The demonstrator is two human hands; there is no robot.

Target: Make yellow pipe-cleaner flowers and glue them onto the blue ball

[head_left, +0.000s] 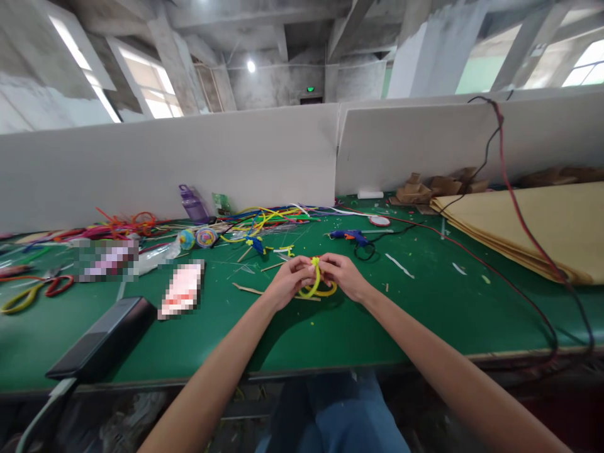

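Note:
Both of my hands meet over the green table (226, 343) near its middle. The fingertips of my left hand (287, 281) pinch a yellow pipe cleaner (309, 292) bent into loops. From the other side, my right hand (344, 275) grips the same piece near its bunched top. The loops hang below the fingers, just above the tabletop; part of the piece is hidden by the fingertips. Thin wooden sticks (309, 299) lie under and beside the hands. Just beyond my left hand is a small blue and yellow piece (255, 244).
A blue glue gun (349, 236) with a black cord lies beyond my right hand. Coloured pipe cleaners (264, 220) and a purple bottle (193, 204) are at the back. Scissors (40, 290) and a black power bank (106, 340) lie left; brown paper (523, 226) and a red cable (512, 179) are right.

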